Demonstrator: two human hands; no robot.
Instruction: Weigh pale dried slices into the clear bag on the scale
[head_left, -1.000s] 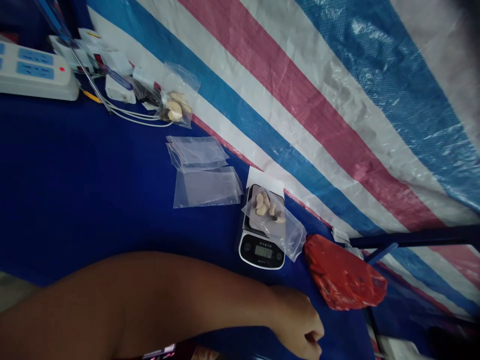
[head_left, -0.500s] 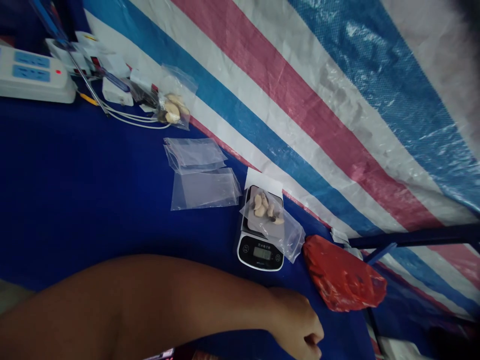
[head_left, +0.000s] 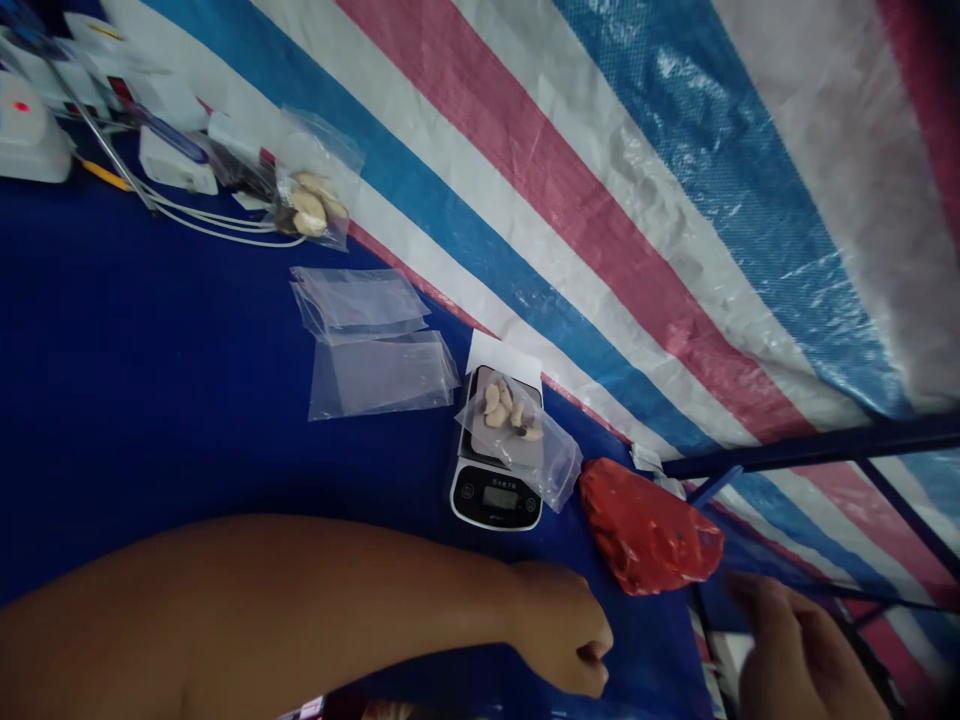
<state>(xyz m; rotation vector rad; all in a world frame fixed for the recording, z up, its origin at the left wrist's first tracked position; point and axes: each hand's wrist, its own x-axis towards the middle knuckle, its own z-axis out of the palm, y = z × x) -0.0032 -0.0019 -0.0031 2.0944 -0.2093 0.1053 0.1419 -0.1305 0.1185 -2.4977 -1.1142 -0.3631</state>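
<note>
A striped tarp [head_left: 637, 200] hangs behind the blue table cover [head_left: 150, 400]. The left hand [head_left: 562, 635] rests on the blue cover near its front edge, fingers curled into a loose fist, holding nothing that can be seen. The right hand [head_left: 795, 650] hovers low at the right, fingers loosely spread and empty. Between them, slightly farther off, lies a red bag [head_left: 649, 535]. Just beside it stands a small scale [head_left: 495, 490] bearing a clear pouch of pale pieces [head_left: 514, 430]. Empty clear bags [head_left: 375, 345] lie well apart.
</note>
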